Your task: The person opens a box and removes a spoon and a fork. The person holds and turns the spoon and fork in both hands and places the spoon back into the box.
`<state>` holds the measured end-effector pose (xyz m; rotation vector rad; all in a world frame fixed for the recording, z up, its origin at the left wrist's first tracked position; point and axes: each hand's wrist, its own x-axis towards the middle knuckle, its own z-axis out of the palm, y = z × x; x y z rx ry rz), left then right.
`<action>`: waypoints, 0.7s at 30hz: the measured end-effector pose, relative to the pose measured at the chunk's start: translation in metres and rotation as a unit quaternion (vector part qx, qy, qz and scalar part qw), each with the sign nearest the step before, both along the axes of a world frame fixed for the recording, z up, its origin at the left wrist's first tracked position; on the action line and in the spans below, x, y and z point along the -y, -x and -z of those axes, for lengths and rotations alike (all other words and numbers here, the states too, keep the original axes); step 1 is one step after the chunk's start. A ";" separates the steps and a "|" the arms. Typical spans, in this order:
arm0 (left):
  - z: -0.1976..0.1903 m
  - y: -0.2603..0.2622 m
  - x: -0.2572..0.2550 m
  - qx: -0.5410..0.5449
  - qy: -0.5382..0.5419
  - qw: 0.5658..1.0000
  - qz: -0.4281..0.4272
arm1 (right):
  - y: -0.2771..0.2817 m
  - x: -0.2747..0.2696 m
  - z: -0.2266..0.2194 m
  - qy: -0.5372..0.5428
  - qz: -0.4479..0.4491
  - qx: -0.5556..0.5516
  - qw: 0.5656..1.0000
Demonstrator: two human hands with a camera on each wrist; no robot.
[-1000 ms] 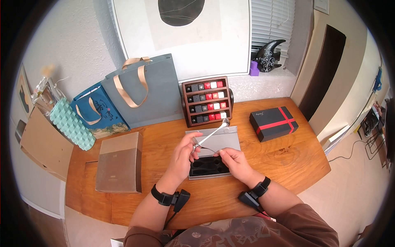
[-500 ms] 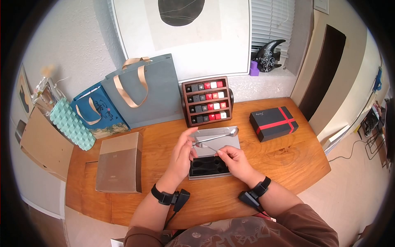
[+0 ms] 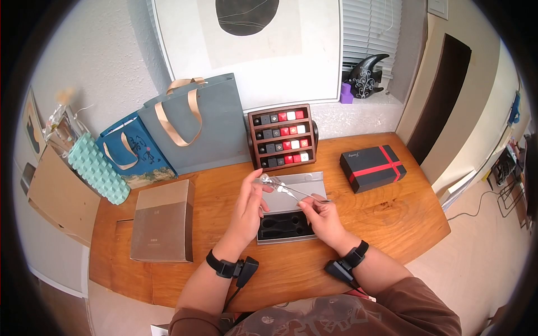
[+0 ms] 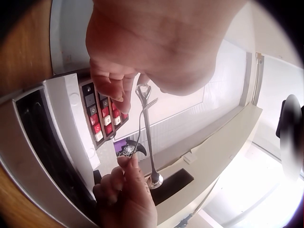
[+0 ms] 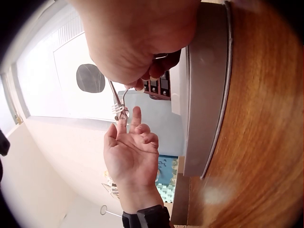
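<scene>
My left hand (image 3: 245, 210) is raised over the left side of an open grey case (image 3: 288, 241), pinching the ornamented handle end of a metal spoon (image 4: 148, 135) at its fingertips. The spoon's bowl (image 3: 327, 200) points right, over my right hand (image 3: 328, 220). Between thumb and forefinger, my right hand pinches the handle of a small fork (image 4: 139, 132). The fork's tines point toward my left fingers and overlap the spoon's upper end in both wrist views. A black insert (image 3: 274, 232) with shaped hollows lines the case, whose lid (image 3: 308, 182) leans back behind the hands.
A brown box (image 3: 162, 224) lies to the left, a black box with red ribbon (image 3: 372, 168) to the right. Behind stand a wooden rack of coloured cubes (image 3: 283, 137), a grey gift bag (image 3: 218, 123), a blue bag (image 3: 131, 148) and a mint-green textured vase (image 3: 98, 168).
The spoon has swung round clockwise, its bowl coming down from the far upper right to beside my right hand. Both forearms have stayed in place, and my right hand still pinches the fork.
</scene>
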<state>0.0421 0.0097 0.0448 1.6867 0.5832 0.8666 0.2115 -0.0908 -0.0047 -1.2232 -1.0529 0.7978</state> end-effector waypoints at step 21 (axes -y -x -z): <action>0.022 -0.011 0.003 -0.079 0.100 0.986 0.104 | 0.000 -0.007 0.015 -0.066 0.042 -0.009 0.997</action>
